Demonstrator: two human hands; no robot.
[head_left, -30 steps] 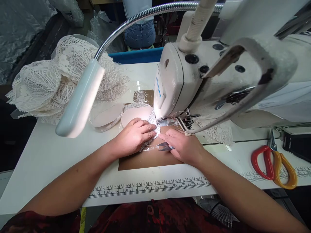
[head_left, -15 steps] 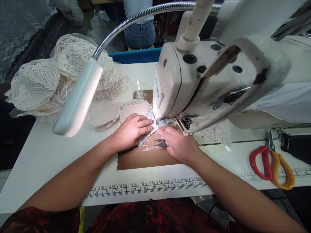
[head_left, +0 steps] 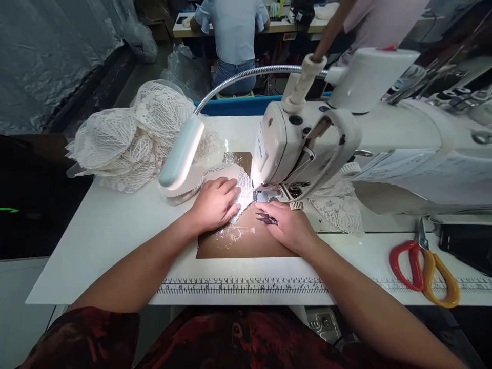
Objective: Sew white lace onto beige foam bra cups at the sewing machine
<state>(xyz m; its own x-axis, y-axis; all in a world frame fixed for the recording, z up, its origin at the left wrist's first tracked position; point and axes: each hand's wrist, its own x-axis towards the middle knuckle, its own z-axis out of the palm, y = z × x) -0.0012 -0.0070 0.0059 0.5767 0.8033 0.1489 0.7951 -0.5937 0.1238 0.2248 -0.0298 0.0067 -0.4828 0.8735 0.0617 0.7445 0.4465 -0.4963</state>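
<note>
My left hand (head_left: 216,204) lies palm down with its fingers stretched over a white lace bra cup (head_left: 243,185), pressing it to the sewing surface just left of the needle area. My right hand (head_left: 289,223) is closed around a pair of thread snips (head_left: 266,219), whose dark blades point left. Its fingertips are by the lace edge in front of the presser foot (head_left: 261,197); whether they touch the lace I cannot tell. Above both hands stands the white sewing machine (head_left: 269,138). Part of the cup is hidden under my left hand.
A pile of lace cups (head_left: 126,136) sits at the left behind a lamp (head_left: 182,151). Brown card (head_left: 246,246) covers the surface before the machine. Scissors (head_left: 423,261) with red and orange handles lie right, near a printed ruler (head_left: 238,287). A person (head_left: 236,41) sits beyond.
The camera view has tilted up and widened. My left fingers have drawn slightly left from the presser foot, leaving more lace visible. My right hand still holds the snips.
</note>
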